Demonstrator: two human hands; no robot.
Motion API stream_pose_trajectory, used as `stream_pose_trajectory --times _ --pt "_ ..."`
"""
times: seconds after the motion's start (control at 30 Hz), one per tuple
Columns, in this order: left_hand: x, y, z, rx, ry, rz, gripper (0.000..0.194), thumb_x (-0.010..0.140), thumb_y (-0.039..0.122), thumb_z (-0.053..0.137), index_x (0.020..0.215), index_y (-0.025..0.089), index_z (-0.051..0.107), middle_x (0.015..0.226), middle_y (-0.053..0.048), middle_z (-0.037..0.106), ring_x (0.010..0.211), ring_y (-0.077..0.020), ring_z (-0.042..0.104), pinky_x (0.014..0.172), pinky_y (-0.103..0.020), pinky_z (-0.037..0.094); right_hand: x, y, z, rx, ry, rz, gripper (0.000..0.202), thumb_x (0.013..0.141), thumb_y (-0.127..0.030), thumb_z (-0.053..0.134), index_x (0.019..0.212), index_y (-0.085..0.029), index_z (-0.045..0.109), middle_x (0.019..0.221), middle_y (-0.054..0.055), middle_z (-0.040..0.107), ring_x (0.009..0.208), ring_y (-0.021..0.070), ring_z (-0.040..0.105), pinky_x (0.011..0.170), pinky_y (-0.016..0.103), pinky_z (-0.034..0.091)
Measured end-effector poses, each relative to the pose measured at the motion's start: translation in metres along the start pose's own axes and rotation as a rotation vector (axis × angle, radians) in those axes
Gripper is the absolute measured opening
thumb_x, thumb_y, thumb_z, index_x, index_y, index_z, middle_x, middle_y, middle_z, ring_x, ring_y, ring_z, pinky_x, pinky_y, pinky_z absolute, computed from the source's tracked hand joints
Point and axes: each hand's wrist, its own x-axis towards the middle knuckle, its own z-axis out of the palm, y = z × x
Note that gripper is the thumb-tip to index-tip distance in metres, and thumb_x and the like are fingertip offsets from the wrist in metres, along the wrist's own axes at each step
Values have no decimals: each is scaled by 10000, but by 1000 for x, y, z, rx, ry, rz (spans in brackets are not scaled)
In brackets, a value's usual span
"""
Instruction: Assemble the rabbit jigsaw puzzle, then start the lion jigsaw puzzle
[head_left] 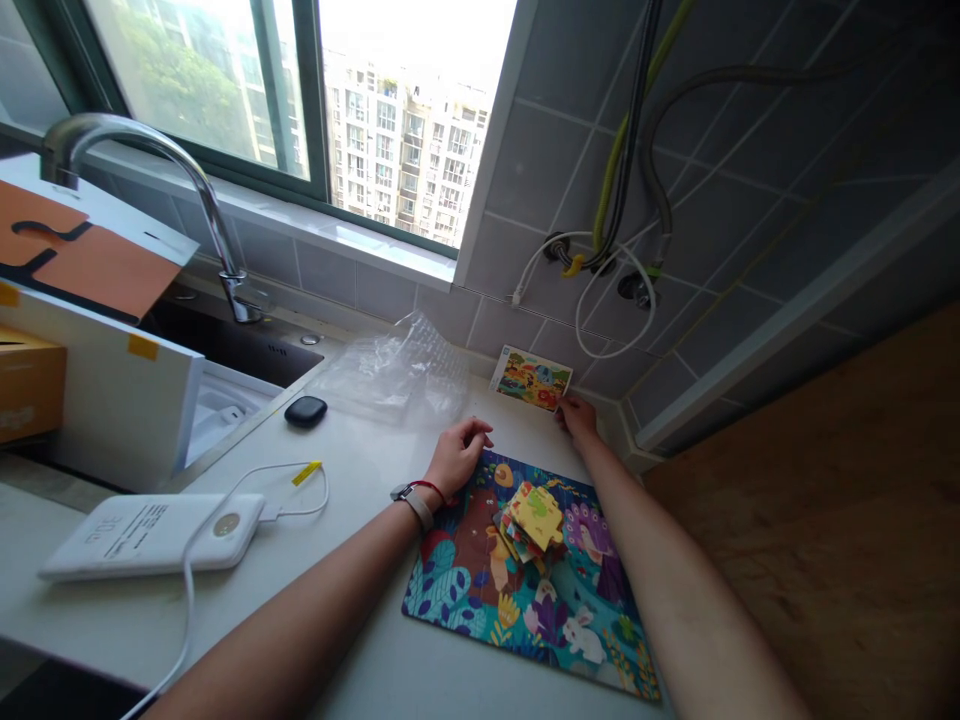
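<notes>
My right hand (577, 420) pinches the lower right corner of a small picture card (534, 379), which leans against the tiled wall at the back of the counter. My left hand (459, 457) rests at the upper left edge of a colourful animal picture board (480, 590); its fingers are loosely bent, with nothing seen in them. On the board lies an untidy stack of jigsaw puzzle pieces (534, 517), a yellow one on top. The board is flat on the counter between my forearms, and my right arm covers part of its right edge.
A crumpled clear plastic bag (397, 375) lies behind my left hand. Left of it are a black oval case (306, 411) and a white power bank (157, 535) with a cable. A white box (120, 370) stands by the sink and tap (202, 190). Cables (615, 180) hang on the wall.
</notes>
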Motion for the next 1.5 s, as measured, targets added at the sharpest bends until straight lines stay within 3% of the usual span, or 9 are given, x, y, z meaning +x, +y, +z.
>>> stream_pose_trajectory --times 0.37,0.67,0.97,1.23,1.5 --pt "0 0 0 25 -2 4 203 874 285 571 945 186 734 784 -42 774 720 -186 698 699 -283 531 -5 2 -4 7 -42 -26 300 699 -412 869 770 -209 660 637 27 714 505 155 641 384 209 418" --pt "0 0 0 42 -13 11 220 868 273 548 954 180 728 789 -31 771 723 -168 695 701 -266 526 -5 0 -1 -47 -57 -8 260 767 -375 821 701 -174 669 555 5 661 469 122 604 377 176 384" --pt "1 -3 1 38 -21 5 222 882 293 551 958 180 725 790 -36 774 726 -173 706 707 -270 543 -12 -2 -5 -16 -59 -6 229 778 -340 837 814 -175 683 684 35 734 540 133 659 420 183 448" --pt "0 -4 1 38 -21 4 228 877 303 554 956 179 729 795 -36 770 731 -175 699 708 -278 540 -18 -2 -11 0 -84 8 400 767 -417 872 1043 -176 710 802 52 772 567 137 685 403 177 446" --pt "0 -2 0 45 -22 21 234 882 317 551 950 181 729 791 -40 770 725 -179 706 695 -280 537 -20 -6 -7 -10 -93 33 315 813 -405 838 974 -165 714 859 74 779 545 118 667 393 166 434"
